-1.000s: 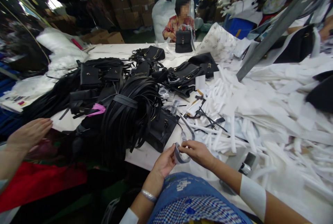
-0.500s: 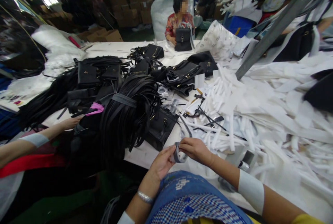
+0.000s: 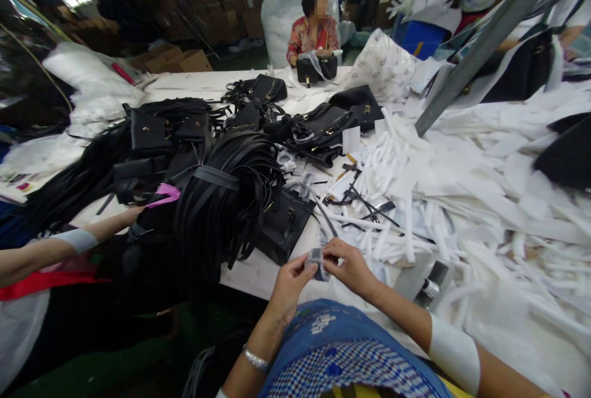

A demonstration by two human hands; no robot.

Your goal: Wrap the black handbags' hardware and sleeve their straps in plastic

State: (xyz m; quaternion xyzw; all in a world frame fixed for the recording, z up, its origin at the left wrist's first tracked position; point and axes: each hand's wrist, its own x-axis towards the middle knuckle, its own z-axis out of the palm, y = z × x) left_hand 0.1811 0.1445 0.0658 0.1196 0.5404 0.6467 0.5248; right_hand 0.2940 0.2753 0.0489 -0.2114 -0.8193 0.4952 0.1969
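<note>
In front of my apron, my left hand (image 3: 290,284) and my right hand (image 3: 349,267) hold one small roll between their fingertips. It looks like a coiled grey-black strap (image 3: 317,257) with a pale, translucent wrapping round it. My left thumb presses on its near side, and my right fingers pinch its right edge. A long thin grey strip (image 3: 329,219) lies just beyond the hands; whether it joins the roll I cannot tell. Left of it rests a black handbag (image 3: 287,225), beside a big tied bundle of black straps (image 3: 217,194).
White paper strips (image 3: 462,176) cover the right of the table. A tape dispenser (image 3: 427,284) stands by my right forearm. A grey metal pole (image 3: 462,71) slants across the right. A co-worker's arm (image 3: 106,225) reaches in from the left; another person (image 3: 314,34) handles a bag opposite.
The loop in my hands has become more compact, with pale wrapping round it. The person opposite has tipped the upright black bag over. My view has shifted slightly.
</note>
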